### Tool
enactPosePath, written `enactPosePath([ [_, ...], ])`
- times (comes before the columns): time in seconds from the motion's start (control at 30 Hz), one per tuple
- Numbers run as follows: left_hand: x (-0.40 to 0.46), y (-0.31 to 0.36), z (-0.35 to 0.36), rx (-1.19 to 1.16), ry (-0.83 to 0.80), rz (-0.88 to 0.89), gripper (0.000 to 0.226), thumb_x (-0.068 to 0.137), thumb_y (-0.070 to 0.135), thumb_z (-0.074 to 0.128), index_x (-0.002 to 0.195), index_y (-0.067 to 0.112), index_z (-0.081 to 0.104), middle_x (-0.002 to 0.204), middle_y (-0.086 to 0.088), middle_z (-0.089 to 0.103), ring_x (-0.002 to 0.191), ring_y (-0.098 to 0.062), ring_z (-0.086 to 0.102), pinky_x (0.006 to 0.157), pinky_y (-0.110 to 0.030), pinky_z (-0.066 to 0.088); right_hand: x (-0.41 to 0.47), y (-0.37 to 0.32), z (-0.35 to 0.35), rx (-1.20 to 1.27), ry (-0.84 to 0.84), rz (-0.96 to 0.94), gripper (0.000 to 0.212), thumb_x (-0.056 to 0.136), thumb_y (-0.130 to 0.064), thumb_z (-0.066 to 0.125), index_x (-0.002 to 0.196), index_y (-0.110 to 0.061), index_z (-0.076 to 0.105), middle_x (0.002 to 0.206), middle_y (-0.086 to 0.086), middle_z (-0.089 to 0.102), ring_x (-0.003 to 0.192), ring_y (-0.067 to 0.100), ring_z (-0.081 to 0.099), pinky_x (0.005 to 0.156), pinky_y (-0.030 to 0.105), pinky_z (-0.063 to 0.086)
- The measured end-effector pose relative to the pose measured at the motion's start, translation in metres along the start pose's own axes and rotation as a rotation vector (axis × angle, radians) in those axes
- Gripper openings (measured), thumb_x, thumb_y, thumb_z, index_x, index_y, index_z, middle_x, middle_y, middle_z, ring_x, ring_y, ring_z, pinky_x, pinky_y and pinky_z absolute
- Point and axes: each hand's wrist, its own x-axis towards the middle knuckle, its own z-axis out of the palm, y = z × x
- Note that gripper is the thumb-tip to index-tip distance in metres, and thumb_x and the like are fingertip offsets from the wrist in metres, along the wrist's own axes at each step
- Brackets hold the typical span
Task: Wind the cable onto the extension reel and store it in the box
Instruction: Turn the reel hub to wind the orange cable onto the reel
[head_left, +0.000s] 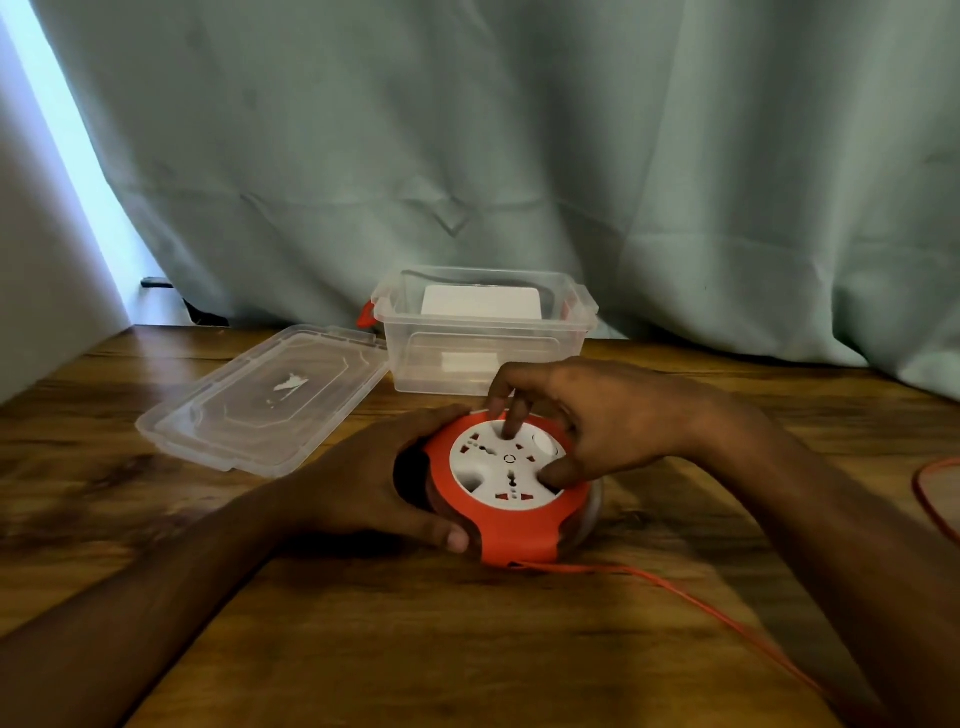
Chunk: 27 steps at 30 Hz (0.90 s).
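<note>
**Reel held on the surface before the open box**

Left to right: clear lid (260, 397) flat on the wooden surface (363, 649); left hand (363, 478) grasping the reel's (506, 499) left side; open box (485, 332) behind; right hand (587, 415), fingers curled on the reel's white face; orange cable (727, 621) trailing right.
</note>
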Motion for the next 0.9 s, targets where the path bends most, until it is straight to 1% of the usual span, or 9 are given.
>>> enactPosePath([
  [0.07,0.0,0.001,0.001,0.0,-0.001,0.001,0.109,0.055,0.064,0.087,0.142,0.063,0.021,0.134,0.052,0.037,0.126,0.02,0.041,0.094,-0.001,0.04,0.001,0.001,0.002,0.014,0.01,0.005,0.073,0.074,-0.032,0.09,0.131,-0.04,0.044,0.124,-0.023,0.067,0.102,-0.001,0.062,0.071,0.021,0.053],
  [0.17,0.001,-0.001,0.002,-0.004,0.01,0.01,0.113,0.056,0.058,0.091,0.146,0.058,0.023,0.139,0.044,0.041,0.128,0.016,0.044,0.097,-0.004,0.041,0.002,-0.001,0.003,0.006,0.045,-0.005,0.068,0.069,-0.036,0.092,0.117,-0.038,0.045,0.111,-0.018,0.068,0.098,0.002,0.063,0.067,0.023,0.053],
  [0.4,0.002,0.001,0.002,-0.014,-0.004,0.028,0.106,0.06,0.044,0.095,0.139,0.062,0.028,0.138,0.044,0.043,0.126,0.014,0.047,0.097,-0.005,0.042,0.002,-0.013,0.009,-0.141,0.058,0.051,0.045,0.069,-0.059,0.086,0.083,-0.027,0.059,0.084,-0.012,0.062,0.079,0.007,0.058,0.057,0.025,0.044],
  [0.5,0.002,0.001,0.001,-0.002,-0.007,0.037,0.106,0.057,0.052,0.093,0.138,0.067,0.025,0.14,0.043,0.042,0.128,0.015,0.045,0.1,-0.007,0.042,0.001,-0.015,0.008,-0.164,0.062,0.046,0.046,0.069,-0.062,0.084,0.071,-0.026,0.056,0.078,-0.011,0.061,0.077,0.008,0.057,0.056,0.024,0.039],
  [0.6,0.002,0.003,0.001,0.014,-0.015,0.046,0.106,0.057,0.053,0.092,0.138,0.068,0.025,0.141,0.042,0.041,0.129,0.014,0.045,0.099,-0.004,0.041,-0.001,-0.021,0.007,-0.198,0.079,0.064,0.049,0.07,-0.066,0.083,0.066,-0.03,0.049,0.075,-0.015,0.05,0.073,0.006,0.051,0.056,0.023,0.034],
  [0.7,0.002,0.006,0.002,0.018,-0.008,0.053,0.104,0.06,0.044,0.095,0.138,0.061,0.029,0.138,0.044,0.044,0.126,0.015,0.047,0.098,-0.005,0.042,0.003,-0.027,0.013,-0.195,0.079,0.089,0.047,0.074,-0.068,0.078,0.067,-0.032,0.049,0.077,-0.019,0.051,0.075,0.008,0.056,0.056,0.021,0.036],
  [0.8,0.001,0.008,0.004,0.044,0.019,0.066,0.105,0.056,0.057,0.092,0.14,0.061,0.029,0.14,0.038,0.047,0.127,0.011,0.049,0.103,-0.014,0.044,0.009,-0.03,0.022,-0.129,0.106,0.096,0.04,0.082,-0.064,0.074,0.067,-0.031,0.056,0.084,-0.015,0.067,0.073,0.009,0.067,0.056,0.02,0.045],
  [0.83,0.001,0.008,0.005,0.057,0.021,0.062,0.105,0.055,0.06,0.09,0.14,0.063,0.028,0.14,0.039,0.045,0.128,0.012,0.047,0.104,-0.014,0.043,0.01,-0.031,0.024,-0.098,0.107,0.097,0.034,0.086,-0.062,0.072,0.076,-0.03,0.065,0.09,-0.011,0.072,0.073,0.01,0.069,0.057,0.02,0.049],
  [0.9,0.002,0.006,0.005,0.07,0.015,0.054,0.107,0.056,0.062,0.089,0.143,0.061,0.026,0.142,0.038,0.044,0.129,0.012,0.046,0.106,-0.015,0.042,0.011,-0.032,0.025,-0.053,0.076,0.092,0.038,0.093,-0.057,0.067,0.107,-0.023,0.077,0.105,-0.004,0.077,0.076,0.011,0.074,0.063,0.021,0.059],
])
